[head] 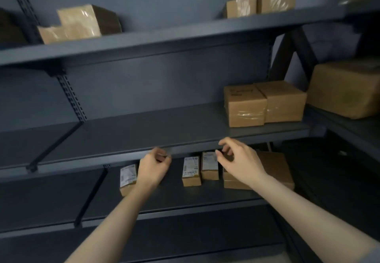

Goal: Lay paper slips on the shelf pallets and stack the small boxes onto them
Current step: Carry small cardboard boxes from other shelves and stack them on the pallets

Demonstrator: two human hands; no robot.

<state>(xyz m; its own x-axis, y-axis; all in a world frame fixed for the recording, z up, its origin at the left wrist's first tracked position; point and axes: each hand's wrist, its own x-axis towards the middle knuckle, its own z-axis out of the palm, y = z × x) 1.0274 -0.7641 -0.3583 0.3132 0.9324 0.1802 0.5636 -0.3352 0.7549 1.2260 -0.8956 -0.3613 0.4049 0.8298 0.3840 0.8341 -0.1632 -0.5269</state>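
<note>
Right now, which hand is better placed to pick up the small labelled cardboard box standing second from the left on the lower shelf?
Probably the right hand: it hovers nearer the small labelled cardboard box, fingers loosely curled. The left hand sits farther left.

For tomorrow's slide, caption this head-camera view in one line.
Both hands, left and right, reach toward small labelled boxes on a grey shelf.

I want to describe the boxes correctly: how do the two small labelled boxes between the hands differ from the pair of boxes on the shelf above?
The small labelled boxes carry white printed labels; the pair of boxes above have no white labels and show clear tape. The small ones are narrow, the pair much bulkier. The small ones sit mid-shelf, the pair at the shelf's right end. All are brown cardboard.
</note>
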